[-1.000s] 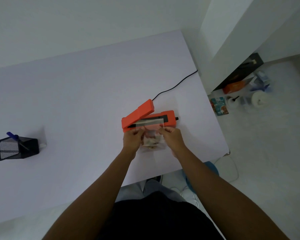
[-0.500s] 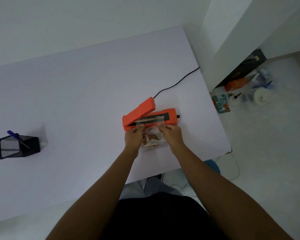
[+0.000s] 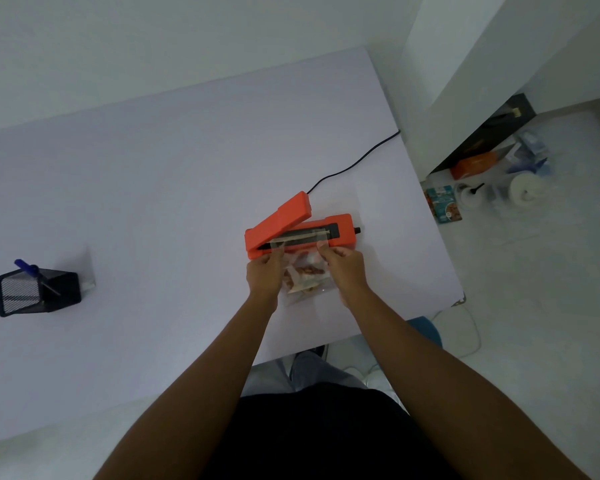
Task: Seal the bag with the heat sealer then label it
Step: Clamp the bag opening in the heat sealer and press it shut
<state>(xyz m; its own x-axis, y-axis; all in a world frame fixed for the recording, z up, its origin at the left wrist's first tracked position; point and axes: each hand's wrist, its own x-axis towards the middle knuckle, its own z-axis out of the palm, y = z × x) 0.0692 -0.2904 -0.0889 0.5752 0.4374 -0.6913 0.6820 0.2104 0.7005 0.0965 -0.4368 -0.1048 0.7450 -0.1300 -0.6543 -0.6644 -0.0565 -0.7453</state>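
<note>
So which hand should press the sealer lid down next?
Probably the left hand: it grips the bag beside the lid's hinged end, though the raised tip lies nearer the right hand.

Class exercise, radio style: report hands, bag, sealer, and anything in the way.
Left hand and right hand pinching bag top. Bag mouth across open heat sealer bar. Lid up, nothing blocking.
</note>
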